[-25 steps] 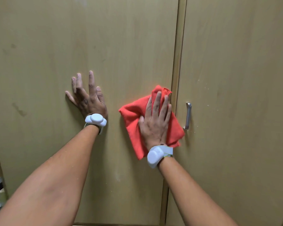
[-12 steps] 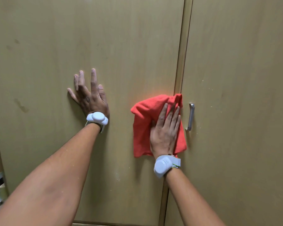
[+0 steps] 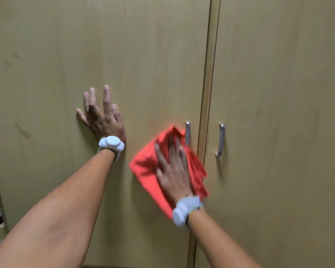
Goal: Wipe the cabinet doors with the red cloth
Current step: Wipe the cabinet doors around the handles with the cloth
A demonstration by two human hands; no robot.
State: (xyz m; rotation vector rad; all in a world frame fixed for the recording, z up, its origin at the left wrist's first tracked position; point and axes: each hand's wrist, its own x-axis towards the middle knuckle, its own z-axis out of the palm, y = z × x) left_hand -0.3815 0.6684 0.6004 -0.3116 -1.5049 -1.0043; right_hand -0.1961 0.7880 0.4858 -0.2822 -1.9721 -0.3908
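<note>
A: What's closest to me rn?

B: Your two arms, w/ a white band on each wrist. Then your right hand (image 3: 171, 171). It's spread flat, fingers out, pressing the red cloth (image 3: 145, 171) on the left door (image 3: 104, 45). It's not pinching the cloth, just pushing it w/ the palm. The cloth sits low on that door, right beside the left handle (image 3: 188, 132), and its top corner touches or covers part of that handle.

A: And my other hand?

B: Your left hand (image 3: 103, 120) is open too, flat on the same door, fingers spread. It has nothing in it. I think it just keeps you steady.

A: How do I wipe well here?

B: Keep the palm flat so the cloth doesn't bunch up. Go slow round the handle so the cloth doesn't snag. Rub harder on the dark smudges on the far left of the door. Then do the right door (image 3: 278, 74); it has little pale specks near the right handle (image 3: 221, 140).

A: What can't you see?

B: Your right hand and the cloth are blurry, so I can't tell how the cloth is folded. The left handle's bottom end is behind the cloth. The doors' tops and most of their bottoms are cut off. There's some stuff at the bottom left corner, too small to tell what.
</note>
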